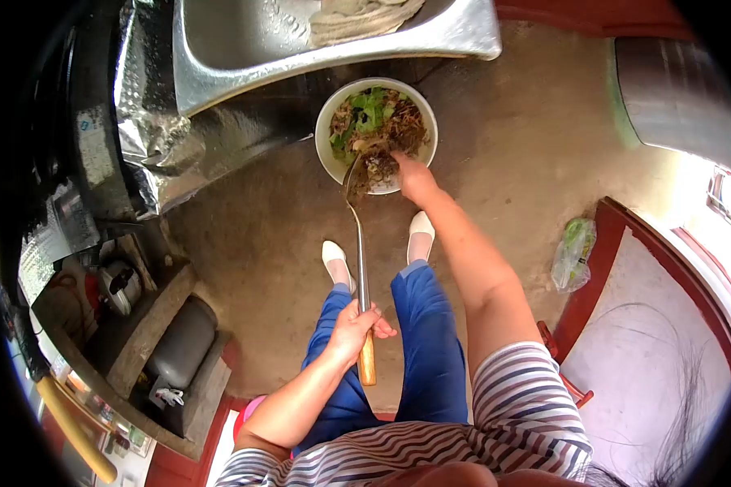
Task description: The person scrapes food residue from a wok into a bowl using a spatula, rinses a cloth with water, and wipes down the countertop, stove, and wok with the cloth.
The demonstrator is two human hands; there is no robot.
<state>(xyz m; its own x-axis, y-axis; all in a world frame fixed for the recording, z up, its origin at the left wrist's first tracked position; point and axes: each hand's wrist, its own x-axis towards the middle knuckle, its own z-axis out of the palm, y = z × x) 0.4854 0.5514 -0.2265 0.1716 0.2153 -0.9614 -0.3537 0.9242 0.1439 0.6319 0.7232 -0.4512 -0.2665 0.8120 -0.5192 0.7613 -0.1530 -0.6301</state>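
My left hand (356,330) is wrapped round the wooden-ended handle of a long metal cooking spatula (361,260). Its head, tilted and smeared with dark bits, rests over the near rim of a white bucket (432,150). Food scraps (371,114), green leaves and brown shreds among them, fill the bucket. At the bucket's near right side, my right hand (415,178) reaches in beside the spatula head. Its fingers are bent against a dark, wet clump, and their tips are partly hidden in it.
Above the bucket juts a metal sink (333,55) with a cloth (361,20) in it. Foil-covered surfaces (179,154) stand at left, over a wooden shelf (150,329) with appliances. A plastic bag of greens (575,253) lies at right near a red-edged door (625,325).
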